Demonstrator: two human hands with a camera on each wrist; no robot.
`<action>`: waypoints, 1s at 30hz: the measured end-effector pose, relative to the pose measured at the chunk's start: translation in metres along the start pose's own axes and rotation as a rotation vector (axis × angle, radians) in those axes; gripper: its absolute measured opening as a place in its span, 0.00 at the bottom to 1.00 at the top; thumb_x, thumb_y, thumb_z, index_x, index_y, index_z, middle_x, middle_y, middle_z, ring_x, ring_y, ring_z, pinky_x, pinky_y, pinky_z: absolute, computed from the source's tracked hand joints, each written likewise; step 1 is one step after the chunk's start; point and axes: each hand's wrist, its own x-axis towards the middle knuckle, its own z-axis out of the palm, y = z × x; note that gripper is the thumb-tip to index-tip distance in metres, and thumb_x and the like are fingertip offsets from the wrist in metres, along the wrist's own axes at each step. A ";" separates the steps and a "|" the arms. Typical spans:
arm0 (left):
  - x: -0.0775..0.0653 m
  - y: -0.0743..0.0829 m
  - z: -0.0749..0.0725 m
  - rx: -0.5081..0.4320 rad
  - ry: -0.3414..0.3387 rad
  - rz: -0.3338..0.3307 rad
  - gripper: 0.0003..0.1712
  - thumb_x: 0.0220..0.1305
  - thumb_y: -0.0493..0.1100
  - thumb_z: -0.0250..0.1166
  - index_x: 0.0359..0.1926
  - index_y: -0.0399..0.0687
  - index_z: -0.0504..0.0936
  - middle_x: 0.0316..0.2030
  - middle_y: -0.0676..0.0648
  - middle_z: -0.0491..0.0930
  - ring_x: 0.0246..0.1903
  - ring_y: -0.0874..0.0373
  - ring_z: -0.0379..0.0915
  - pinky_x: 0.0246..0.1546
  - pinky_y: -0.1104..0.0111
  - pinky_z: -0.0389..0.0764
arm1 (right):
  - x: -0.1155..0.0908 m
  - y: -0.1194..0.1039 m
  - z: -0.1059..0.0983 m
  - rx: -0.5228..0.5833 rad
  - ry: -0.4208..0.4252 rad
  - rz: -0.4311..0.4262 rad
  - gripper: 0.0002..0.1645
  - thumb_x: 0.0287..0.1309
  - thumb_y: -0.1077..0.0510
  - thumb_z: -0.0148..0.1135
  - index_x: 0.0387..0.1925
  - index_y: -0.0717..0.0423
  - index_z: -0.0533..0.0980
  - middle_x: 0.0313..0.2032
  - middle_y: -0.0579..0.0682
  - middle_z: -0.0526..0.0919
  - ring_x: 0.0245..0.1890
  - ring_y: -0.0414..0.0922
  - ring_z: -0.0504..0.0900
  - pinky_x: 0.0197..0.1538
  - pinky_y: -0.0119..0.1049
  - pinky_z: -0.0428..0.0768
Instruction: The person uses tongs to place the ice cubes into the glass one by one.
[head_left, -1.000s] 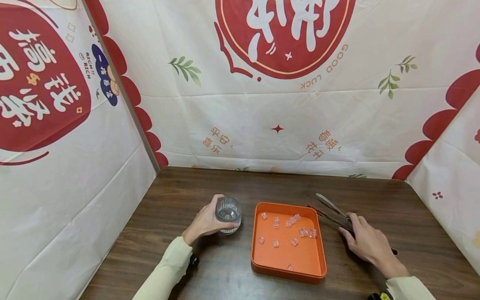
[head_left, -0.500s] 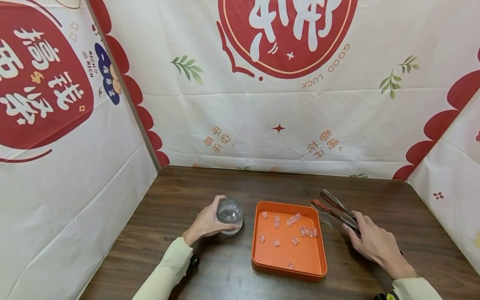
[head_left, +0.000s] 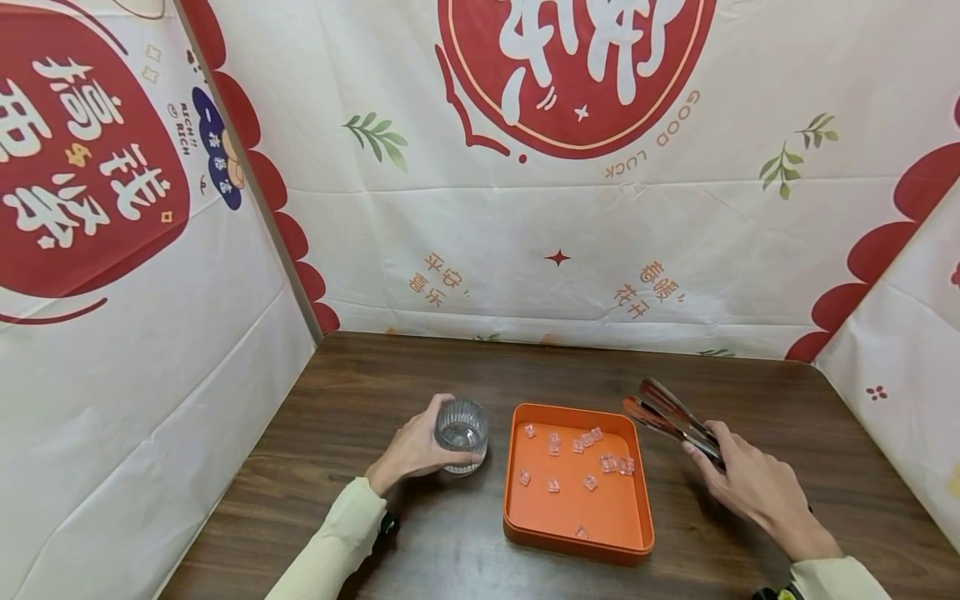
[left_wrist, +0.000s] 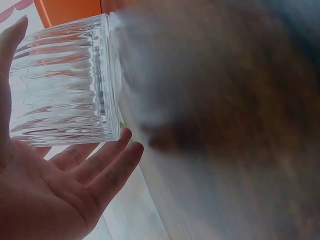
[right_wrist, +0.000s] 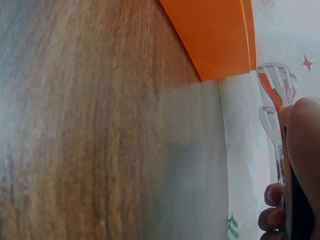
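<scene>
Two hands; one glass; one tray; one tongs pair; about twelve cubes

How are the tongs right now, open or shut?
Open: the tongs have their two tips apart in the head and right wrist views, with the right hand holding them.

From above, the head view looks forward and down across the tabletop, reaching both far corners. Each wrist view sits low, close and rolled sideways: the left beside the glass, the right facing past the orange tray to the far edge. All three share the tray.
</scene>
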 end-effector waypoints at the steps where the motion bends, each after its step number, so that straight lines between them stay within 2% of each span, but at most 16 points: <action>1: 0.000 0.000 0.000 -0.001 0.000 0.005 0.56 0.37 0.68 0.79 0.64 0.58 0.62 0.48 0.40 0.81 0.46 0.45 0.79 0.45 0.49 0.79 | 0.000 -0.001 -0.001 0.002 -0.001 0.002 0.34 0.68 0.35 0.52 0.58 0.58 0.66 0.39 0.68 0.82 0.27 0.64 0.81 0.21 0.56 0.72; 8: -0.001 0.001 0.000 -0.016 -0.005 0.034 0.55 0.37 0.68 0.79 0.65 0.60 0.63 0.49 0.42 0.81 0.47 0.46 0.79 0.45 0.51 0.79 | 0.001 -0.008 -0.008 -0.003 0.024 -0.019 0.32 0.65 0.34 0.56 0.55 0.54 0.67 0.31 0.58 0.82 0.20 0.53 0.77 0.18 0.48 0.69; 12: -0.001 0.001 0.000 -0.031 -0.001 0.055 0.53 0.38 0.67 0.79 0.64 0.62 0.65 0.50 0.45 0.81 0.47 0.48 0.79 0.46 0.52 0.79 | 0.001 -0.017 -0.012 0.004 0.038 -0.033 0.31 0.65 0.34 0.57 0.56 0.51 0.69 0.30 0.56 0.82 0.21 0.54 0.79 0.19 0.50 0.70; 17: -0.002 0.001 0.001 -0.040 0.005 0.084 0.51 0.40 0.65 0.79 0.64 0.60 0.67 0.50 0.45 0.81 0.47 0.49 0.78 0.47 0.53 0.78 | 0.000 -0.027 -0.016 0.003 0.058 -0.056 0.30 0.63 0.34 0.59 0.55 0.49 0.70 0.29 0.54 0.82 0.22 0.55 0.80 0.19 0.52 0.71; 24: -0.005 0.002 0.000 -0.062 -0.005 0.103 0.51 0.39 0.65 0.79 0.64 0.58 0.68 0.48 0.46 0.82 0.46 0.51 0.79 0.47 0.55 0.79 | 0.000 -0.039 -0.018 -0.012 0.089 -0.096 0.29 0.61 0.34 0.62 0.52 0.48 0.72 0.29 0.52 0.83 0.20 0.54 0.80 0.17 0.50 0.71; 30: -0.008 0.005 0.002 -0.060 -0.017 0.106 0.51 0.38 0.66 0.80 0.63 0.58 0.68 0.47 0.47 0.83 0.46 0.52 0.79 0.46 0.55 0.78 | 0.000 -0.046 -0.019 -0.022 0.106 -0.142 0.26 0.59 0.35 0.64 0.50 0.46 0.73 0.26 0.46 0.79 0.17 0.44 0.72 0.17 0.43 0.66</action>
